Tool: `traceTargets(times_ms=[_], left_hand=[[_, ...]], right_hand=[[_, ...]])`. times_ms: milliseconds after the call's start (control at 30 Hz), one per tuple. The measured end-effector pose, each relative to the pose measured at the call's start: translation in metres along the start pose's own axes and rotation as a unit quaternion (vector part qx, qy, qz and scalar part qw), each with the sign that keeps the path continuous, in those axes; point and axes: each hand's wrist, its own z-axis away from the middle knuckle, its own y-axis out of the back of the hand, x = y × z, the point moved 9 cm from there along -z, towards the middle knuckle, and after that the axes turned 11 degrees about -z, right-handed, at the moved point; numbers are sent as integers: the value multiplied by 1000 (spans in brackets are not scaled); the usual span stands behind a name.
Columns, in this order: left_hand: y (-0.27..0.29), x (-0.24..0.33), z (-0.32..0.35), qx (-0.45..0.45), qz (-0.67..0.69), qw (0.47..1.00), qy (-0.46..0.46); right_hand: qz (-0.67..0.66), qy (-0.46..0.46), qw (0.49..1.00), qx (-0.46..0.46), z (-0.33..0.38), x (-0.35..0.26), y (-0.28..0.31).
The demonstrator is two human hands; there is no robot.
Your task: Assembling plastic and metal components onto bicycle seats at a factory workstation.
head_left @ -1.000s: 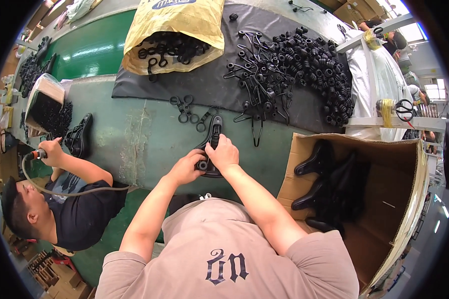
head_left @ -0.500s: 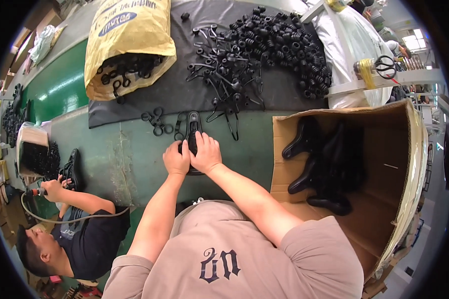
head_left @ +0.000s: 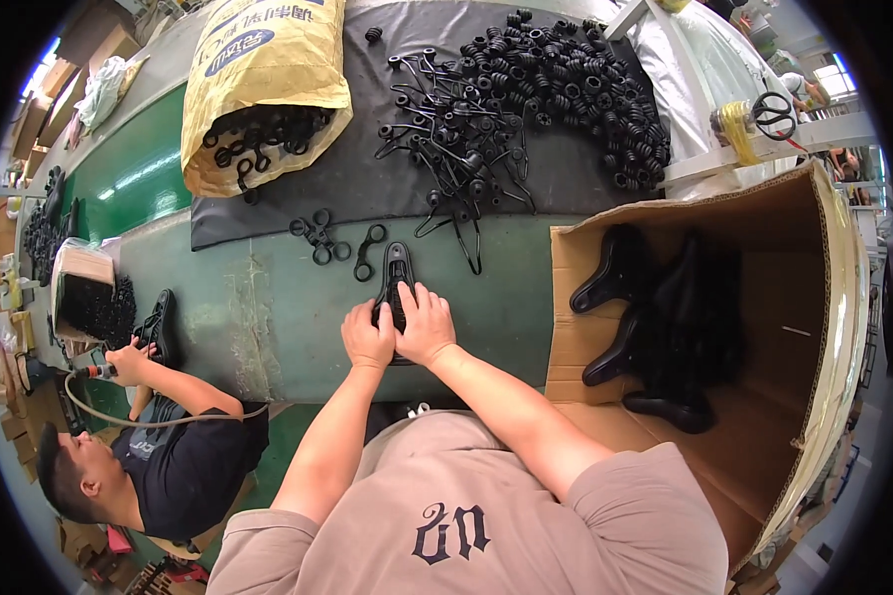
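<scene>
I judge this black saddle [head_left: 398, 263] unfinished: loose wire frames [head_left: 454, 159] lie beyond it, and my hands hide whatever is fitted. It rests on the green surface [head_left: 313, 312], nose and long axis pointing away from me. My left hand [head_left: 370, 335] and right hand [head_left: 426, 324] cover it; any pinch I cannot tell.

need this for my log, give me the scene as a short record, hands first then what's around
left hand: touching the long black part
right hand: touching the same part
just beyond: loose black ring pieces on the green bench
on the dark sheet: yellow bag (partly), bent black rods, ribbed black pieces
right: open cardboard box holding black parts
far left: another person with a tool
</scene>
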Motion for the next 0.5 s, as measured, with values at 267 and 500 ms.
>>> traceTargets(times_ms=[267, 500], left_hand=[[-27, -65, -15, -115, 109, 978, 139], [-17, -85, 65, -290, 175, 920, 196]], right_hand=[[-140, -59, 980, -129, -11, 24, 19], [487, 13, 861, -147, 12, 222, 190]])
